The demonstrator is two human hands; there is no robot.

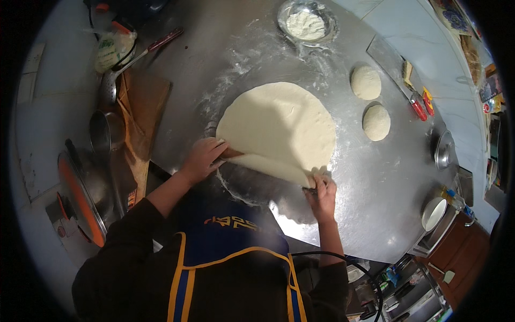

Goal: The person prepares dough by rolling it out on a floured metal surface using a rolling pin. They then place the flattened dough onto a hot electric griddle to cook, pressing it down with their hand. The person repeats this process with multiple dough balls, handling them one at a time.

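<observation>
A large round sheet of dough (277, 120) lies on the steel worktop. Its near edge is wrapped in a roll around a wooden rolling pin (233, 153); only a short stretch of bare brown wood shows at the left. My left hand (203, 160) grips the pin's left end beside the dough's edge. At the right end of the roll, my right hand (323, 195) closes its fingers on the dough; whether the pin reaches into that hand is hidden. Shadows fall across the sheet's middle and right part.
Two dough balls (366, 83) sit to the right. A metal bowl of flour (306, 24) stands at the far side. A cleaver-like blade with a red handle (418, 110) lies by the tiled wall. To the left are a skimmer (108, 87), a wooden board (151, 108) and a metal lid (84, 197).
</observation>
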